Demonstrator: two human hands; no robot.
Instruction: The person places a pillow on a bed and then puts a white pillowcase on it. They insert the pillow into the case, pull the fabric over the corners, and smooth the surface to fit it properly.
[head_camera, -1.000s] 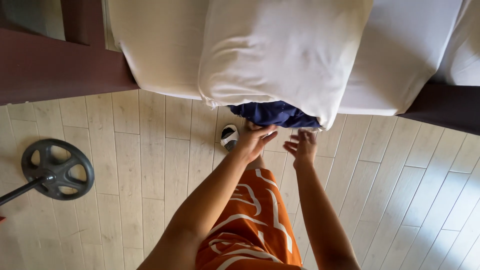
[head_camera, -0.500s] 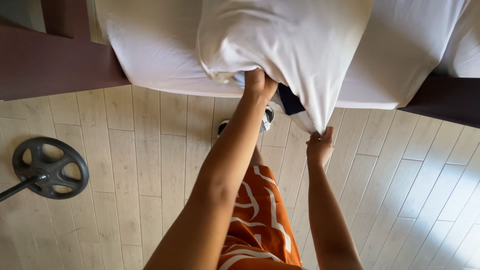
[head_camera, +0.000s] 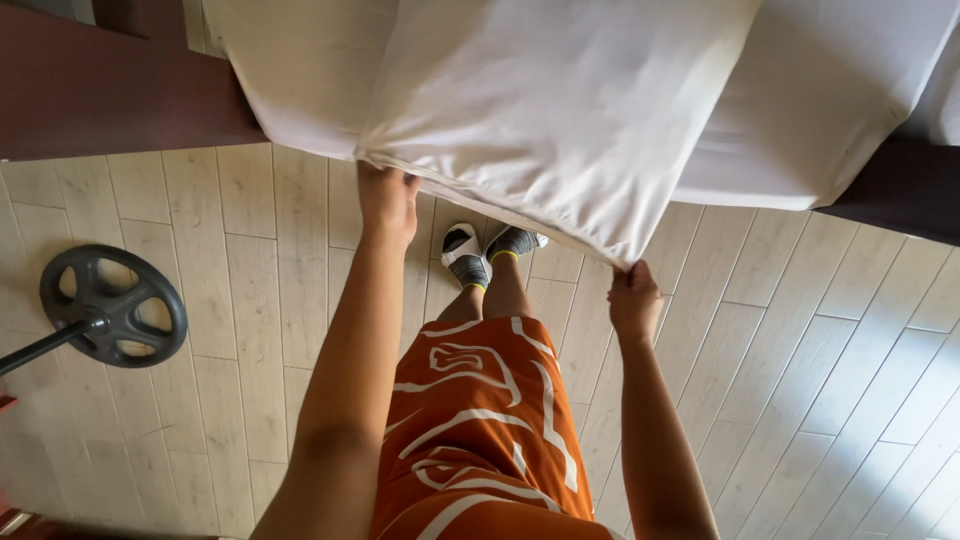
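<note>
Hands are gripping the white pillowcase (head_camera: 560, 110) at upper centre of the frame: left hand (head_camera: 388, 200) clamped on its near corner, right hand (head_camera: 634, 300) pinching the lower corner. Keeping both corners level is probably helping the fabric hang straight.

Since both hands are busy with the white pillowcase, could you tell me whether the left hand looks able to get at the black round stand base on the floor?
Probably not as things stand: the left hand grips the pillowcase edge, and the stand base lies well off to the left on the floor. Nothing blocks the way.
</note>
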